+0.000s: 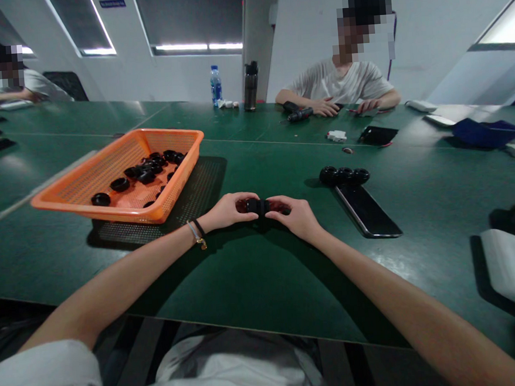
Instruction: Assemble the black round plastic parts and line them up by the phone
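Between my two hands, just above the green table (254, 275), is a small black rounded part (257, 207), its kind not clear. My left hand (234, 209) grips its left side, thumb and fingers closed around it. From the other side my right hand (296, 214) pinches it between thumb and fingertips. Much of the part is hidden by the fingers. To the left, an orange plastic basket (153, 214) holds several black cup-like parts (120, 184). Right of my hands, a row of shiny black round parts (345, 175) lies against the top end of a dark smartphone (369, 211).
A white box-like object (513, 263) sits at the right edge. Across the table, a person (342, 84) sits near a power drill (299, 115). A water bottle (216, 87) and a dark flask (250, 86) stand at the back. Another person (42, 84) is at far left.
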`<state>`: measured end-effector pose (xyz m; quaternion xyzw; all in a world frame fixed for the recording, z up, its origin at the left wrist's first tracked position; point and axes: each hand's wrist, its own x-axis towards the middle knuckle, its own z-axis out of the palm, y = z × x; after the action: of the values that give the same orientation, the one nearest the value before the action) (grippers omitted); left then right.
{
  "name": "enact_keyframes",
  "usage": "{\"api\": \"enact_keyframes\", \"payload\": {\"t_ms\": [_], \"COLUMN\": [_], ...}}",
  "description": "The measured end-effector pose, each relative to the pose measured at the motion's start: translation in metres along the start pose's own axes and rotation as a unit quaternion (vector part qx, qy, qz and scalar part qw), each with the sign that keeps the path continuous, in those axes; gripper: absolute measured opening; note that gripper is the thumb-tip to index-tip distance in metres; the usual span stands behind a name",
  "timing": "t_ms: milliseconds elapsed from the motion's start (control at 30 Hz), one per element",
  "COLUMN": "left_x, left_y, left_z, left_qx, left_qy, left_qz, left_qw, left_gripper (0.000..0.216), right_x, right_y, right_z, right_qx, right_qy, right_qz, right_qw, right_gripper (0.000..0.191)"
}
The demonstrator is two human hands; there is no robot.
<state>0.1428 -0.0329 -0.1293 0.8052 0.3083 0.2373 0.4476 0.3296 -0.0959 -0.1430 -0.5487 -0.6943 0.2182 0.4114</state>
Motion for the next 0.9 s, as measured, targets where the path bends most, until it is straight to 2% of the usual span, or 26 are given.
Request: {"api": "enact_keyframes", "payload": {"t_ms": [300,633,900], "left_x": [0.0003,0.0006,0.0005], "left_y": [-0.0017,-0.0025,-0.0037], "left_z": [0.0002,-0.0006,0.0004], "left_qx": [-0.004,-0.014,-0.048], "left_qy": [0.003,-0.008,-0.001], "left_qz": [0.006,0.013,0.032], "left_qw": [1.000,1.000,0.998], "left_gripper": [0.047,0.044,0.040], "right_x": [0.0007,-0.0013,-0.0007], "right_y": [-0.0031,-0.0024,-0.0014], "right_z": [-0.0003,-0.0041,-0.0019], "right_qx": [-0.012,-0.041,0.007], "right_qy": [-0.002,-0.005,0.001], "right_qz": [0.017,-0.037,-0.006], "right_qw": [1.000,0.998,1.000], "right_gripper": [0.025,0.031,0.036]}}
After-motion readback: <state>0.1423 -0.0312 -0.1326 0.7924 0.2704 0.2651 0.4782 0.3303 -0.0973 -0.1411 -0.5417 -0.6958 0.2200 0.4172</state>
